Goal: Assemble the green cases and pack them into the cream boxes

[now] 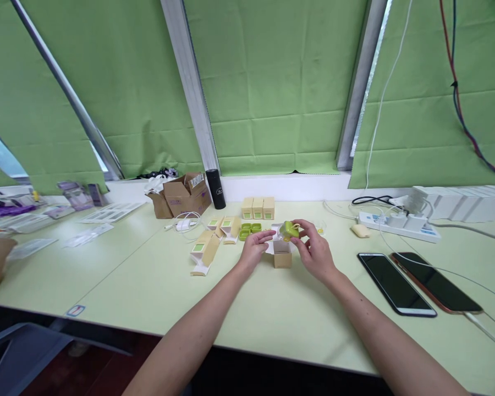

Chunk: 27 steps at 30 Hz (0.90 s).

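We have a broad stretch of worktop (144, 280) running down to the front edge, then one brown box (183, 198), one black bottle (215, 189) and opened cartons (208, 246) too overlapped to count. Our left hand (252, 251) is relaxed, fingers outstretched, with three closed boxes (258, 208) behind it; we cannot tell whether it touches the flap of the one upright carton (282, 258) beside it. Over that carton, one green item (287, 230) is pinched in our right hand (317, 256); farther right lie two phones (396, 283)
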### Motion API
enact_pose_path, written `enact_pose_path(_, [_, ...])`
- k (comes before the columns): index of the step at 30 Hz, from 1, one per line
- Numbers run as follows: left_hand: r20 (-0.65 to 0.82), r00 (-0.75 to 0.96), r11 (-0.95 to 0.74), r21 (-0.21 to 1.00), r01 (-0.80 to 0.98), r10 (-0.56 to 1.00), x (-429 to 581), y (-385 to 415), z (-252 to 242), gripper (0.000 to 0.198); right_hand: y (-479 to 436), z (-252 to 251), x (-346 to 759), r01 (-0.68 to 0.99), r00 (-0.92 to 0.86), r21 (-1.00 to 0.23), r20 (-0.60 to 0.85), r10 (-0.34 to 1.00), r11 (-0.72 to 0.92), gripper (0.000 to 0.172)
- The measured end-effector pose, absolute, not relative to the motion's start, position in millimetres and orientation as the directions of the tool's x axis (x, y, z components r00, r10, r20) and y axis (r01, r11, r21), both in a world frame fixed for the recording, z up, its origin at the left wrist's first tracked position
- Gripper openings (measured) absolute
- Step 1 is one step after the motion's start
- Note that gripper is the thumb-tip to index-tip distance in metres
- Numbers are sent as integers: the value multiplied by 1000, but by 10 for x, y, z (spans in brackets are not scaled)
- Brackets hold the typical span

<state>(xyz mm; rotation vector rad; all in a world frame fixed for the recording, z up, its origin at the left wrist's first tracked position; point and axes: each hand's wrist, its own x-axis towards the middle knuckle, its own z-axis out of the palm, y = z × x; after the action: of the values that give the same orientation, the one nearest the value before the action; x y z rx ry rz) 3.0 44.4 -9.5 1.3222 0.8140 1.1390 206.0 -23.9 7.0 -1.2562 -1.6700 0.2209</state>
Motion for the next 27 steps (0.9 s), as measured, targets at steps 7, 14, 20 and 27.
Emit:
enact_pose_path(7, [166, 325, -114, 978, -173, 931, 21, 442, -115, 54, -256, 94, 2084, 743, -54, -533, 553, 831, 404, 42])
enact_pose_path(14, [171, 314, -121, 978, -172, 934, 25, 443, -95, 53, -280, 80, 2060, 801, -179, -409, 532, 828, 436, 38])
enact_pose_path(20, [156, 300, -111, 980, -164, 941, 19, 434, -93, 54, -292, 69, 2055, 803, -194, -394, 537, 821, 447, 33])
enact_pose_path(27, [169, 305, -125, 980, -158, 937, 17, 449, -124, 53, -319, 80, 2038, 775, -233, -413, 515, 825, 477, 25])
